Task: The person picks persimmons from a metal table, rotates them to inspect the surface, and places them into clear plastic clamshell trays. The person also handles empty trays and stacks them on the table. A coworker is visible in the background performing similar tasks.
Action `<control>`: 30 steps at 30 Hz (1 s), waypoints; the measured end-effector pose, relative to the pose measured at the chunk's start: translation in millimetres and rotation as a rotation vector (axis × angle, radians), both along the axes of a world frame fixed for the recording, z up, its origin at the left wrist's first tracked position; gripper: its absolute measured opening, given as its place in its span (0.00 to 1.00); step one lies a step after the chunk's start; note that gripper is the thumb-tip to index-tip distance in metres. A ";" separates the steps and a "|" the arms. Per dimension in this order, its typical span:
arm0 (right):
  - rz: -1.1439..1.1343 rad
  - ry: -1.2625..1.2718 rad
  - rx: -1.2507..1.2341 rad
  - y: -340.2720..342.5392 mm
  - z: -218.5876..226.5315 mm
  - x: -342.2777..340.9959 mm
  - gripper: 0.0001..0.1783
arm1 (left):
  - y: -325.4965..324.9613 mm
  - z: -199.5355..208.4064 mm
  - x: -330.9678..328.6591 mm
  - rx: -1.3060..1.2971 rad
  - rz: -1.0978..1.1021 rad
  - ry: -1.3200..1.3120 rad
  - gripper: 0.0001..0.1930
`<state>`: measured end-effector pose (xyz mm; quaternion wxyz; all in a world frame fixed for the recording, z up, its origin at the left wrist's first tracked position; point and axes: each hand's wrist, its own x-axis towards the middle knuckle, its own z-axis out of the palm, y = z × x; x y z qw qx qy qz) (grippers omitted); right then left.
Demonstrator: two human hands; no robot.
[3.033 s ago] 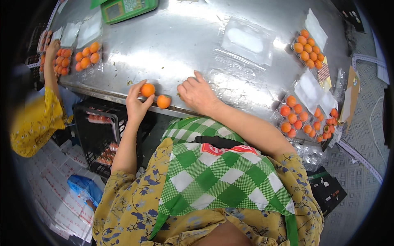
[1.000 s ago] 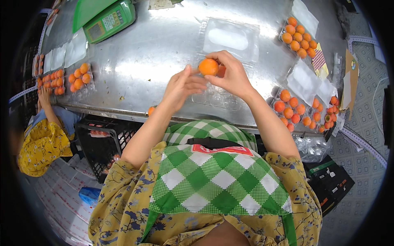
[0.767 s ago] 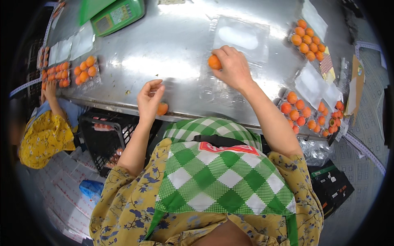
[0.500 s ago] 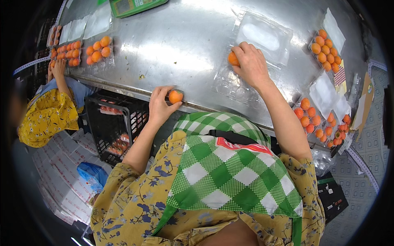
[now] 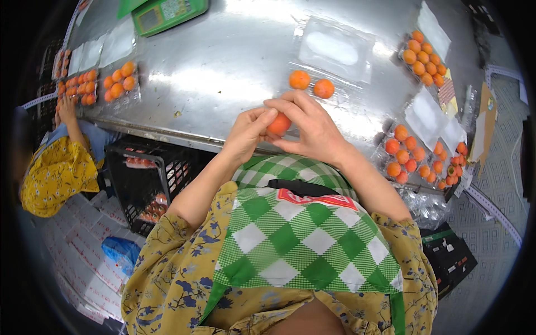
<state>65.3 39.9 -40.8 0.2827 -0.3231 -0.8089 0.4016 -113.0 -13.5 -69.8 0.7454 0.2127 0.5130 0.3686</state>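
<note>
My left hand (image 5: 245, 134) and my right hand (image 5: 315, 127) meet at the table's near edge. Both have their fingers closed round one round orange-red fruit (image 5: 279, 124), possibly a tomato or persimmon. Just beyond my right hand, two similar fruits, one on the left (image 5: 299, 80) and one on the right (image 5: 324, 88), sit at a clear plastic clamshell tray. Its lid (image 5: 357, 53), with a white oval patch on it, lies folded back on the far side. My hands hide most of the tray's near part.
Filled fruit packs stand at the far left (image 5: 119, 81) and right (image 5: 424, 58); more lie nearer right (image 5: 403, 153). A green scale (image 5: 170, 14) rests on the metal table (image 5: 223, 61). Below its edge stands a black crate (image 5: 167, 173). A co-worker's hand (image 5: 67, 111) touches packs at left.
My left hand has brought its fruit rightward from the table edge. My right hand has let go of a fruit at the tray and come back toward me, closing on the fruit too. The view has shifted slightly.
</note>
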 end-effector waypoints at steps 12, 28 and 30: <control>-0.445 0.312 -0.528 -0.7 -41.4 106.2 0.30 | 24.3 -42.5 13.0 0.481 -0.032 0.784 0.19; -0.584 -0.282 -0.022 12.7 -65.7 119.7 0.28 | 33.1 -92.2 25.2 0.231 -0.154 0.655 0.14; -0.560 -0.365 0.061 14.8 -67.3 116.2 0.27 | 33.3 -91.9 27.8 0.221 -0.121 0.623 0.12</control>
